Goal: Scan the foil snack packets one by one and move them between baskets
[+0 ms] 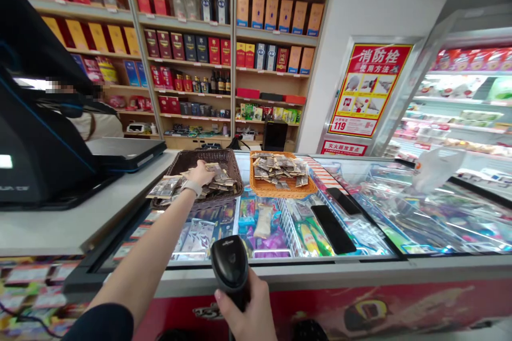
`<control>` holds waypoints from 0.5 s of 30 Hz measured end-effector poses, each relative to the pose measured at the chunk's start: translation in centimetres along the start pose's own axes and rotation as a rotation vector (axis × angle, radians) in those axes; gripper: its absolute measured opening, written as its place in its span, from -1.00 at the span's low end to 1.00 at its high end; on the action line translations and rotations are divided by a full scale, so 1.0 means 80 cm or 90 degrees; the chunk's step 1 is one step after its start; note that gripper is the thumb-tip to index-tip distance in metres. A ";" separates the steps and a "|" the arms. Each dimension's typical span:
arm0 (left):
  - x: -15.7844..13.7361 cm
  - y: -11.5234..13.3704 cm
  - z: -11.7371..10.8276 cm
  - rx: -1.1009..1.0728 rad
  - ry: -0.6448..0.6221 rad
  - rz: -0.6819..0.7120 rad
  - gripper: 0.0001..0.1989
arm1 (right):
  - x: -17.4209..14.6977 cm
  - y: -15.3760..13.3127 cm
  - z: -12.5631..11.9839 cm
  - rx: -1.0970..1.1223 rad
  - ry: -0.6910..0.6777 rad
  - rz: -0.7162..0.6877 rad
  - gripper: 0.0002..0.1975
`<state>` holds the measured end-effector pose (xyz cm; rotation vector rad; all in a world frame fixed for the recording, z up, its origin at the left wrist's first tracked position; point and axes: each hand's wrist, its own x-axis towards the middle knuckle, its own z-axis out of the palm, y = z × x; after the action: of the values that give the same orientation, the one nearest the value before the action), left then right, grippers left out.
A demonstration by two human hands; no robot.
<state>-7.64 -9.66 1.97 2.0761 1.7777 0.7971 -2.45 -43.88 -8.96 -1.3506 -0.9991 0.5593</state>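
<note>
My right hand (256, 306) is wrapped round the grip of a black handheld barcode scanner (230, 264), upright in front of the freezer's near edge. My left arm reaches forward, a light band on its wrist. Above a dark brown woven basket (236, 162), my left hand (200, 173) touches or hovers over small flat packets (220, 178); its fingertips are hidden, so I cannot tell whether it grips one. To the right, an orange woven basket (276, 189) holds a heap of similar packets (276, 168).
Both baskets stand on the glass top of a chest freezer (260, 277). Two dark phones (334, 229) lie right of them. At left a weighing scale (124, 152) sits on a counter (36, 229), with a person partly visible behind. A plastic bag (436, 168) rests farther right.
</note>
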 end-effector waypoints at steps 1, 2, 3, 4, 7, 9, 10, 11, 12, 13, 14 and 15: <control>0.000 -0.003 0.008 0.033 -0.002 -0.008 -0.42 | 0.000 0.001 -0.002 0.003 -0.010 0.002 -0.69; -0.001 -0.006 0.016 0.058 0.003 -0.012 -0.43 | 0.000 0.002 -0.005 0.010 -0.026 0.006 -0.71; -0.002 -0.008 0.022 0.078 0.012 -0.013 -0.44 | 0.001 0.001 -0.008 0.018 -0.039 0.012 -0.72; -0.003 -0.009 0.027 0.095 0.026 -0.007 -0.45 | 0.002 -0.001 -0.012 0.026 -0.049 0.018 -0.72; -0.004 -0.011 0.033 0.113 0.038 -0.006 -0.44 | 0.007 -0.009 -0.024 0.041 -0.047 0.031 -0.74; -0.006 -0.010 0.029 0.109 0.042 0.001 -0.45 | 0.010 -0.012 -0.035 0.045 -0.030 0.035 -0.75; -0.007 -0.008 0.025 0.112 0.053 0.010 -0.47 | 0.012 -0.013 -0.041 0.045 -0.016 0.033 -0.74; -0.010 -0.004 0.019 0.116 0.070 0.022 -0.49 | 0.015 -0.013 -0.048 0.045 0.003 0.031 -0.73; -0.014 0.001 0.012 0.119 0.090 0.036 -0.51 | 0.018 -0.012 -0.057 0.042 0.027 0.027 -0.71; -0.020 0.009 0.005 0.120 0.111 0.054 -0.53 | 0.021 -0.012 -0.066 0.038 0.056 0.024 -0.70; -0.026 0.020 -0.001 0.118 0.129 0.078 -0.54 | 0.025 -0.011 -0.076 0.035 0.088 0.021 -0.68; -0.034 0.033 -0.006 0.115 0.142 0.107 -0.55 | 0.029 -0.010 -0.086 0.034 0.120 0.019 -0.67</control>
<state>-5.97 -12.87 3.25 2.3599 1.8668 0.9824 4.34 -45.83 -7.05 -1.3462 -0.8068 0.4676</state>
